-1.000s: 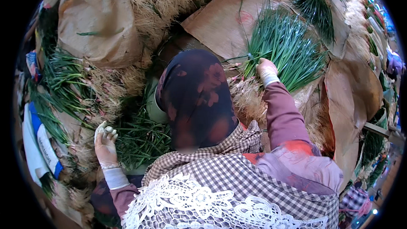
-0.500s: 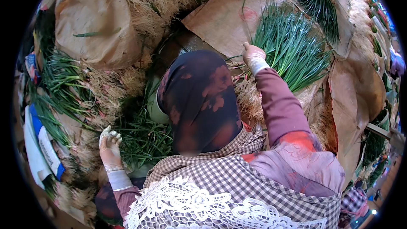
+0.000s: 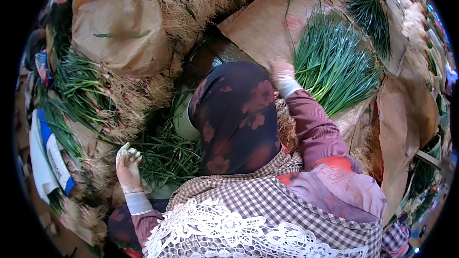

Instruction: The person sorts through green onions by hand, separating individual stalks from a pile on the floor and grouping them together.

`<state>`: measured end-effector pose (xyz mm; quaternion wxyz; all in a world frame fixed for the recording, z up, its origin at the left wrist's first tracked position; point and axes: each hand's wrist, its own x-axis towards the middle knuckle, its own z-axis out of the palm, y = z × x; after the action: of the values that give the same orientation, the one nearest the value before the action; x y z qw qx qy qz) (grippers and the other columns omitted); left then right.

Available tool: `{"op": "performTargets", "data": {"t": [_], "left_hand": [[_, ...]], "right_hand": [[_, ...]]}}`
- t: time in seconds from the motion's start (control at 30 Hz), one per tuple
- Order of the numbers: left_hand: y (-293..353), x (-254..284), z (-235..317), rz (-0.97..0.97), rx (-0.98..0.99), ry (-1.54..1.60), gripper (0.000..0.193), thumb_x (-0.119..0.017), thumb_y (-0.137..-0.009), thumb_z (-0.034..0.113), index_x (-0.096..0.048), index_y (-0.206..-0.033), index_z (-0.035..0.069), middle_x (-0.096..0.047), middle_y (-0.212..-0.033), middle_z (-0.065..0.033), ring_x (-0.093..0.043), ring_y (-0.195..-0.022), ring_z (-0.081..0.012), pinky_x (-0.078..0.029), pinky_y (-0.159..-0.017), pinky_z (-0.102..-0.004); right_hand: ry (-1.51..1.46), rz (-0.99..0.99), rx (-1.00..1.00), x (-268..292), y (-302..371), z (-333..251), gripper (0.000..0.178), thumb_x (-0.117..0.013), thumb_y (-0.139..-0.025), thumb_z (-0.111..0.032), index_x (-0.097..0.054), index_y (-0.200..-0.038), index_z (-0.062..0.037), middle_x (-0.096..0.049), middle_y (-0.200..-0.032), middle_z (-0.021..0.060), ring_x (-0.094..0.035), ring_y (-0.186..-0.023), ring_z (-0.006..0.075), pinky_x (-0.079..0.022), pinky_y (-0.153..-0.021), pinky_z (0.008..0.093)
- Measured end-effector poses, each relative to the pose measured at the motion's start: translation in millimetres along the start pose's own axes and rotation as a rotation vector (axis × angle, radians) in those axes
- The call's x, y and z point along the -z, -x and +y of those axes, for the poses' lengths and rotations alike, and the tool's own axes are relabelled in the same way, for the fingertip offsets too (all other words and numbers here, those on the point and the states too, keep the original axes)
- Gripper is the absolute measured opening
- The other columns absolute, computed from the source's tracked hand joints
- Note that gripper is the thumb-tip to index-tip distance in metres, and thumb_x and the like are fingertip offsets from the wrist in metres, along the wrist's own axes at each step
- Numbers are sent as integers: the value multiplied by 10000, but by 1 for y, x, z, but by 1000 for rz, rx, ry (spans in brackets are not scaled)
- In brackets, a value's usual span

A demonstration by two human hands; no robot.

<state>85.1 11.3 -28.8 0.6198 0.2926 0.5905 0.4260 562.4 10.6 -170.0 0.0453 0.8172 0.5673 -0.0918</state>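
My left hand point(image 3: 128, 168) is raised at the left, palm up. Its fingers, tipped in pale wrapping or mud, are loosely curled and apart, with nothing in them. Cut green leaves point(image 3: 167, 160) lie just to its right. My right hand point(image 3: 282, 70) reaches forward with a white band at the wrist, its fingers blurred against brown sheeting point(image 3: 256, 31). Right beside it is a large fanned bunch of green onions point(image 3: 334, 59); its pale roots point(image 3: 287, 124) show partly under my forearm. Whether the right fingers hold anything is not visible.
Dark floral cloth point(image 3: 234, 119) rises between my arms, with a pale green rounded object point(image 3: 184, 123) beside it. More green onions with roots point(image 3: 91, 95) lie at the left. A brown sack point(image 3: 117, 24) stands at the upper left. Another bunch point(image 3: 368, 16) lies at the upper right.
My right hand has shifted left, off the edge of the large onion bunch, and is now blurred. My left hand keeps its loose curl. The whole view has shifted slightly.
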Motion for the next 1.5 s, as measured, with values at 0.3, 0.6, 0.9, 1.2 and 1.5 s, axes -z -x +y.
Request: {"op": "performTargets", "data": {"t": [0.3,0.6,0.9,1.2,1.5], "left_hand": [[8,-11,-4,57,-20,-2,272,-448,-784,157,-489,-994,-10,-551,-755,-87,-545,-666,-184,-451,-622,-292],[8,5,-5,40,-18,185,201,-438,-797,120,-518,-938,1,-567,-709,-79,-568,-632,-175,-472,-567,-272],[5,2,6,-62,-163,207,383,-427,-825,172,-450,-472,28,-565,-643,-140,-546,-609,-202,-459,-621,-315],[8,45,7,-52,-302,320,398,-439,-829,243,-466,-493,30,-567,-639,-118,-548,-590,-182,-458,-573,-288],[-10,37,-9,6,-224,294,256,-424,-845,206,-477,-1007,15,-549,-831,-90,-532,-788,-171,-437,-728,-283]], "right_hand": [[151,-404,29,-45,39,48,175,-473,-729,-142,-587,-849,-84,-561,-834,138,-542,-799,297,-444,-671,359],[-296,-111,51,83,-27,1,302,-498,-742,-233,-547,-901,19,-570,-795,208,-553,-753,339,-439,-665,370],[-947,-557,641,227,-13,-316,207,-476,-808,-211,-566,-816,-25,-512,-626,10,-467,-570,94,-382,-519,219],[-167,85,766,184,2,-408,242,-539,-738,-264,-538,-917,-101,-580,-768,97,-557,-738,252,-430,-666,327],[-753,-802,813,105,65,-387,320,-641,-689,-294,-508,-772,-15,-546,-656,52,-524,-630,139,-424,-608,247]]}}
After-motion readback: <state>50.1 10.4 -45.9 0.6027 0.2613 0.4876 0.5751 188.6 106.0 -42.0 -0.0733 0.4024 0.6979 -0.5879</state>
